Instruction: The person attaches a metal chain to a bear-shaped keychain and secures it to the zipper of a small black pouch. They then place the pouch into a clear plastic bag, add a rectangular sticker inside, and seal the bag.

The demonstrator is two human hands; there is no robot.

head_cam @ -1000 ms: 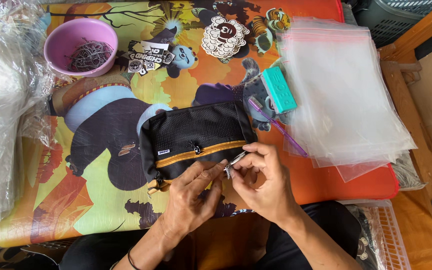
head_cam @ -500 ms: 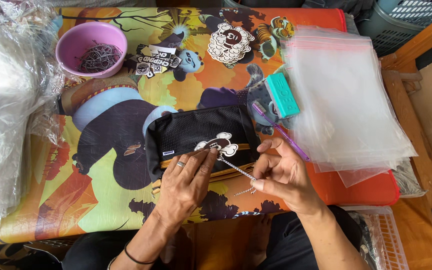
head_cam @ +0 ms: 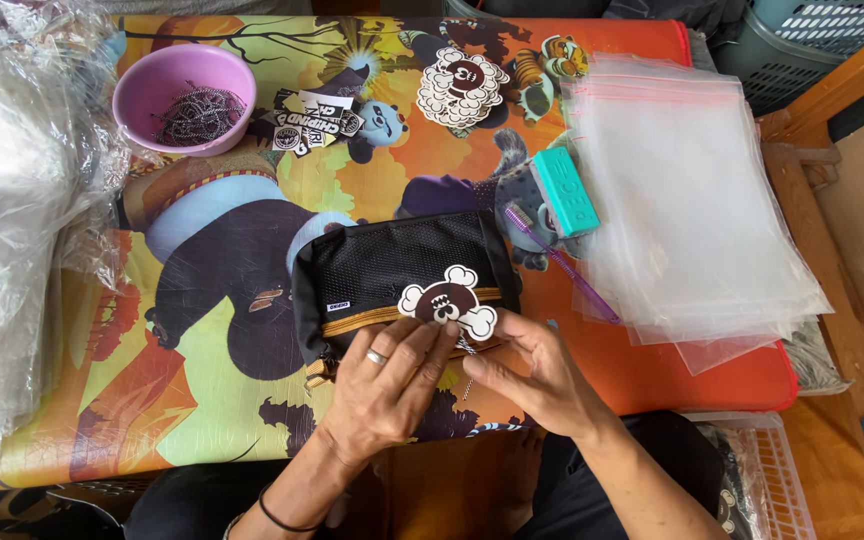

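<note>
Resting at the table's (head_cam: 202, 420) six o'clock edge, the black mesh pouch (head_cam: 397, 275) carries a skull-and-bone tag (head_cam: 449, 303); the left hand (head_cam: 387, 385) pinches its chain, the right hand (head_cam: 537, 375) likewise. At eleven o'clock, a pink bowl (head_cam: 184, 98) holds ball chains (head_cam: 197, 113).

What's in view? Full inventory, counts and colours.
pouch: 1, black mesh, orange trim, table centre
tag: 1, white and brown skull-and-bones shape, on pouch
bowl: 1, pink, holds dark chains, top left
tag pile: 1, white and brown, top centre
clear bags: stack, right
box: 1, teal, beside bags
purple stick: 1, below box
plastic wrap: heap, left edge
left hand: on pouch edge
right hand: fingers at a thin chain below tag
</note>
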